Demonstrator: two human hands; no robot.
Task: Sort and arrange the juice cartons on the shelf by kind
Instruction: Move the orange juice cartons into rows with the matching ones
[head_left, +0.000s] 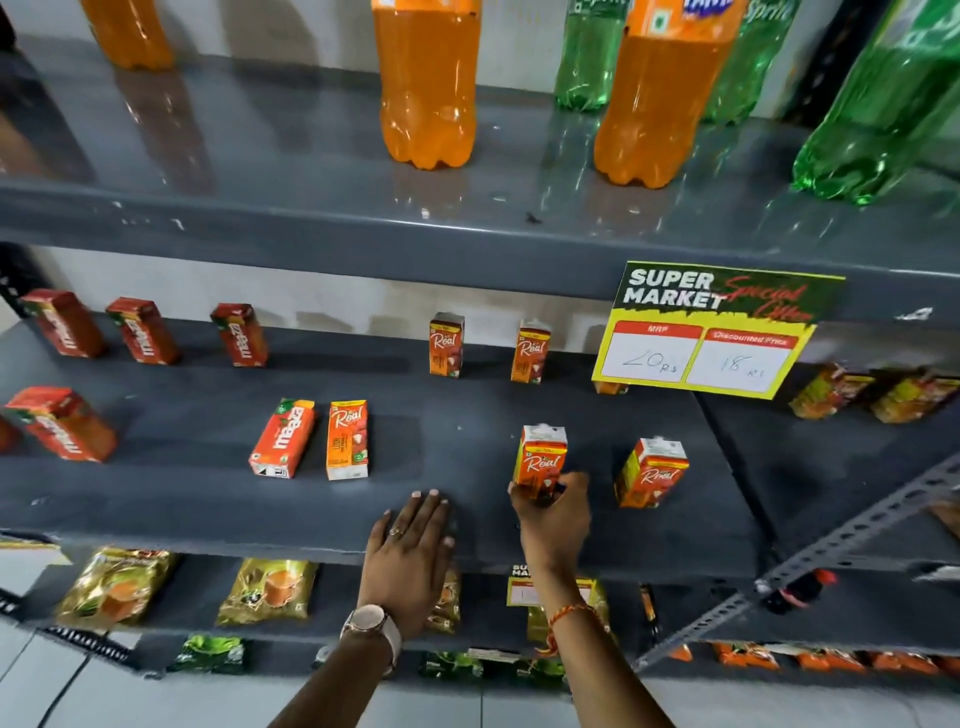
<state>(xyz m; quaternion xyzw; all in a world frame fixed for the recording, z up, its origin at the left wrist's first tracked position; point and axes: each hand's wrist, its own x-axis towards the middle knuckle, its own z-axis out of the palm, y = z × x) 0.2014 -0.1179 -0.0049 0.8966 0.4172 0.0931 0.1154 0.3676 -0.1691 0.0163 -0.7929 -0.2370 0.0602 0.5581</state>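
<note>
Gripping an upright Real carton (540, 460) at its base, your right hand (553, 519) has fingers curled around it; your left hand (410, 551) lies flat, fingers spread, empty, on the shelf (208, 499) just beside.

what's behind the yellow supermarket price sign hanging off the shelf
Below the price sign, the bottom of one orange carton pokes out on the middle shelf. The rest is covered, so its brand can't be read.

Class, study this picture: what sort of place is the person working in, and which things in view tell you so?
Most likely a small grocery shop or supermarket aisle. A price sign reading "Super Market" hangs from a grey metal shelf; soft drink bottles stand above, and the right hand grips a Real juice carton.
</note>
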